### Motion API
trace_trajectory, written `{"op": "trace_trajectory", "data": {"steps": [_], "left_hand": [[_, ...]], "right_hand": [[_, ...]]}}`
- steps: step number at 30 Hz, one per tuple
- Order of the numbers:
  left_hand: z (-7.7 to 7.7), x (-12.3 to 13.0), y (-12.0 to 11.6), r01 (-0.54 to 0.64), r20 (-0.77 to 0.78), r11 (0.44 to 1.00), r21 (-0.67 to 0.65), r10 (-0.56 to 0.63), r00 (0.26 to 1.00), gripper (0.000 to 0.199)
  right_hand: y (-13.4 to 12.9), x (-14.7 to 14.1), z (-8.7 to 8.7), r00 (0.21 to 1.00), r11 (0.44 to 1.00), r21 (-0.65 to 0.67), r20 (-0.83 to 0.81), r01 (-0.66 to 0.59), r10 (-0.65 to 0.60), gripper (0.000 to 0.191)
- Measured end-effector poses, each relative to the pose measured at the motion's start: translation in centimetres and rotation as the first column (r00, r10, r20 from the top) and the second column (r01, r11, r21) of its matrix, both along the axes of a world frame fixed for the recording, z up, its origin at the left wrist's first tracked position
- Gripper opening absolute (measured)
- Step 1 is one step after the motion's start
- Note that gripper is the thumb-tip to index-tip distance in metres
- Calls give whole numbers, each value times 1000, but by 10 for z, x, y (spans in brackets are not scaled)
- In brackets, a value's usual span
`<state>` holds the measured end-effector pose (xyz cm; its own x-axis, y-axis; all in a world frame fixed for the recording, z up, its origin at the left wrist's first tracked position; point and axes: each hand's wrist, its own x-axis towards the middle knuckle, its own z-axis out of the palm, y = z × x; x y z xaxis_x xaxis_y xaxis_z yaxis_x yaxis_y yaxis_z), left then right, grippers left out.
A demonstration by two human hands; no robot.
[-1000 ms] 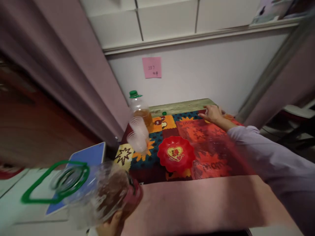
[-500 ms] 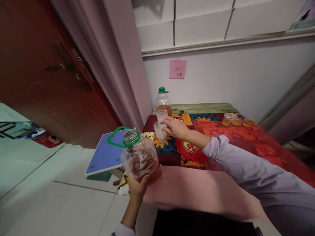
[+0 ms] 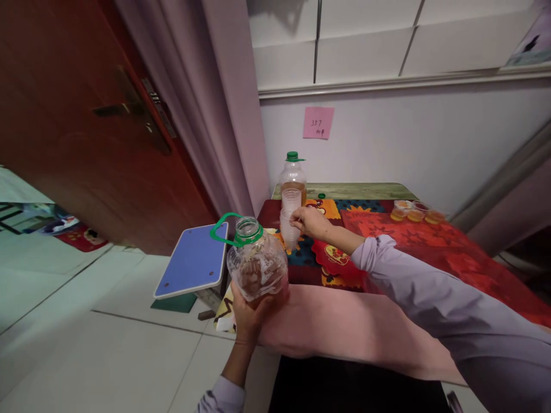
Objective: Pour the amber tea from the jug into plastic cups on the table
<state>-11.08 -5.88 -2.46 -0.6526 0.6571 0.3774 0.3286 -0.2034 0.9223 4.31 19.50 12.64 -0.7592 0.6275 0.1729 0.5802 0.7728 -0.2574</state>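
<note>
My left hand (image 3: 252, 312) is wrapped around the lower side of a large clear plastic jug (image 3: 258, 267), its mouth uncapped and a green carry handle at the neck. Amber liquid shows low in the jug, which is near the table's front left corner. My right hand (image 3: 313, 222) pinches the rim area of a clear plastic cup (image 3: 290, 234). Right behind that cup rises a stack of clear cups (image 3: 291, 199); whether the two touch is unclear. Farther back, a second jug (image 3: 294, 172) with a green cap holds amber liquid.
Several cups of amber liquid (image 3: 415, 213) stand at the table's back right. A small green cap (image 3: 321, 195) lies near the back edge. Red patterned cloth (image 3: 413, 252) and pink cloth (image 3: 344, 321) cover the table. A blue-topped stool (image 3: 193, 258) is at the left.
The view has turned slightly left, so everything sits farther right in the picture. The jug in my left hand has risen a little. My right hand stays at the cup.
</note>
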Motion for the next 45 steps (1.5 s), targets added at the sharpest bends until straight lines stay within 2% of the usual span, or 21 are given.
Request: {"op": "trace_trajectory", "data": {"steps": [4, 7, 10, 13, 14, 16, 19, 22, 24, 26, 29, 35, 38, 41, 45], "left_hand": [[-1, 2, 3, -21, -5, 999, 47, 21, 1000, 103], [-1, 3, 4, -25, 12, 998, 53, 25, 1000, 101], [0, 3, 3, -45, 9, 998, 34, 45, 999, 96], [0, 2, 2, -75, -13, 997, 22, 76, 997, 95], [0, 2, 2, -78, -12, 997, 23, 78, 997, 94], [-2, 1, 2, -78, -9, 997, 20, 78, 997, 92], [-5, -1, 2, -86, -22, 996, -1, 86, 996, 89], [-8, -3, 3, -84, -38, 996, -24, 83, 996, 88], [-8, -3, 4, -74, -40, 997, -21, 73, 997, 91], [-9, -4, 5, -58, -34, 998, -5, 57, 998, 96], [-11, -6, 6, -60, -26, 998, 5, 60, 998, 101], [-18, -11, 5, -92, -41, 995, -27, 91, 995, 87], [-19, -12, 4, -107, -59, 993, -38, 105, 993, 81], [-17, -11, 4, -101, -64, 994, -31, 99, 993, 79], [-13, -9, 6, -116, -100, 993, -25, 113, 988, 78]], "right_hand": [[0, 1, -4, 997, 1000, -12, -80, 17, -18, 12], [0, 3, 1, 970, 1000, -13, -243, -5, 2, 9], [-1, 20, 15, 887, 997, 72, -459, -9, 41, 6], [-4, 58, 22, 787, 982, 157, -616, 107, 12, 13], [-7, 74, 19, 766, 974, 162, -643, 158, -17, 15], [-14, 104, 0, 760, 961, 141, -643, 237, -93, 18], [-28, 140, -49, 836, 955, 91, -512, 281, -197, 18], [-38, 157, -93, 904, 943, 83, -320, 323, -282, 21], [-41, 160, -110, 926, 938, 94, -217, 334, -308, 23], [-42, 160, -116, 938, 937, 112, -148, 331, -314, 25], [-40, 159, -115, 942, 935, 127, -103, 330, -318, 27], [-45, 167, -120, 914, 922, 134, -240, 364, -326, 46], [-47, 162, -128, 868, 903, 74, -320, 422, -380, 60], [-46, 151, -135, 813, 864, -27, -327, 502, -483, 79], [-41, 141, -141, 784, 840, -117, -309, 530, -538, 76]]}}
